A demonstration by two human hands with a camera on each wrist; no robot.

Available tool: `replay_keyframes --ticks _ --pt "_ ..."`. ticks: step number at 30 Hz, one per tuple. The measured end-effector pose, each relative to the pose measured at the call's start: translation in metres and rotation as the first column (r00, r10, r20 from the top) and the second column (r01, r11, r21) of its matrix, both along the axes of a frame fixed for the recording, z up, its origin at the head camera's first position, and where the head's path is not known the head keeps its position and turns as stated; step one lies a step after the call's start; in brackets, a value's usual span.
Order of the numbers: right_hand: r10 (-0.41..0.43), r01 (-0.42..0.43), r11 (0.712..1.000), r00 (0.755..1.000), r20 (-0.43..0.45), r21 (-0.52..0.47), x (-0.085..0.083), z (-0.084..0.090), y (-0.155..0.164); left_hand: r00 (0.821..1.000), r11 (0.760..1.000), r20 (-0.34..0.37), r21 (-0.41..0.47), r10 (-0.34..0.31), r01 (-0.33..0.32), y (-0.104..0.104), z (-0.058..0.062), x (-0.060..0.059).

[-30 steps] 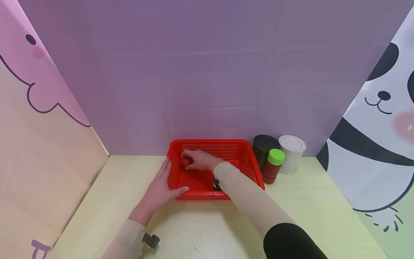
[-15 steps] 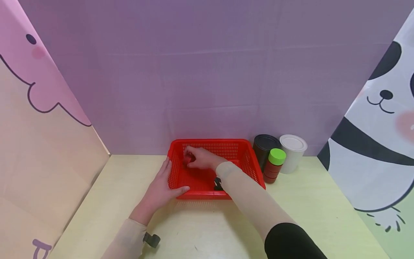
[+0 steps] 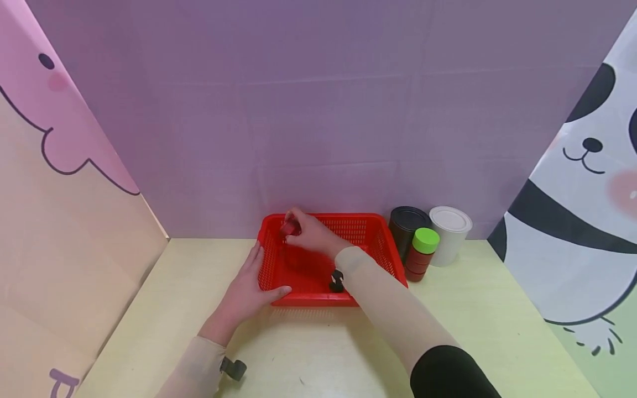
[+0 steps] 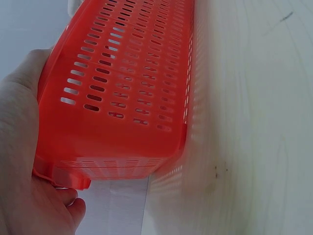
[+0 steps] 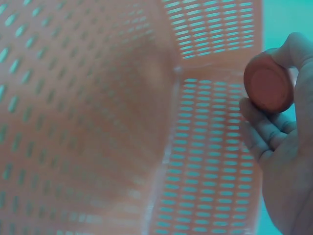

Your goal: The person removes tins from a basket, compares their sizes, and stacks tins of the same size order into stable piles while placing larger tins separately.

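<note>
A red plastic basket (image 3: 313, 300) with slotted walls sits against the back wall. At its front left corner my left hand (image 3: 249, 287) holds the rim, fingers along the left side and thumb over the front edge. In the left wrist view, that hand (image 4: 22, 147) wraps the basket's edge. Over the basket's back left part, my right hand (image 3: 314, 236) grips a small dark red round object (image 3: 291, 227). The right wrist view shows this object's flat circular end (image 5: 268, 84), pinched between thumb and fingers; whether it is a jar or a lid, I cannot tell.
Right of the basket stand a black canister (image 3: 405, 221), a white canister (image 3: 450, 226) and a dark red jar with a green lid (image 3: 423, 251). A purple backdrop (image 3: 323, 110) rises behind the pale wooden table (image 3: 308, 354), with printed panels at both sides.
My right hand has risen from low inside the basket toward its back rim, carrying the dark red round object up with it. The left hand has stayed on the basket corner.
</note>
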State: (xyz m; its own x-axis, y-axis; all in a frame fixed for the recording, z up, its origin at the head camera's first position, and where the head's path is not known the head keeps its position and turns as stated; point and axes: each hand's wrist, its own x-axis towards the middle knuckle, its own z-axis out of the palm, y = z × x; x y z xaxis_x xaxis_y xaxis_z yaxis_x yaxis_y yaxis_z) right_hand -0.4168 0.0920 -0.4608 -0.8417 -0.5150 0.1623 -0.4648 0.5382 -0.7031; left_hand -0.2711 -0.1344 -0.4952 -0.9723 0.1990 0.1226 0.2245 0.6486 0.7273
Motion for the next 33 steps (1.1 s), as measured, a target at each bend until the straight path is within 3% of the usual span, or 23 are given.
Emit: replay_keyframes --ticks 13,20,25,33 --pt "0.052 -0.059 0.993 0.997 0.065 0.106 0.02 0.045 0.036 1.0 1.0 0.005 0.014 -0.006 0.005 0.001 0.0 0.001" --pt "0.07 -0.071 0.99 0.997 0.013 0.119 0.035 0.067 0.062 1.0 0.999 0.012 0.039 0.001 -0.001 0.001 0.0 0.002" --pt "0.075 -0.073 0.992 0.997 -0.023 0.101 0.044 0.074 0.08 1.0 1.0 0.025 0.015 0.01 -0.011 0.001 0.002 0.002" --pt "0.001 0.0 0.998 1.0 -0.012 0.067 0.065 0.077 0.106 1.0 1.0 0.023 -0.012 0.004 -0.004 0.002 0.002 0.001"
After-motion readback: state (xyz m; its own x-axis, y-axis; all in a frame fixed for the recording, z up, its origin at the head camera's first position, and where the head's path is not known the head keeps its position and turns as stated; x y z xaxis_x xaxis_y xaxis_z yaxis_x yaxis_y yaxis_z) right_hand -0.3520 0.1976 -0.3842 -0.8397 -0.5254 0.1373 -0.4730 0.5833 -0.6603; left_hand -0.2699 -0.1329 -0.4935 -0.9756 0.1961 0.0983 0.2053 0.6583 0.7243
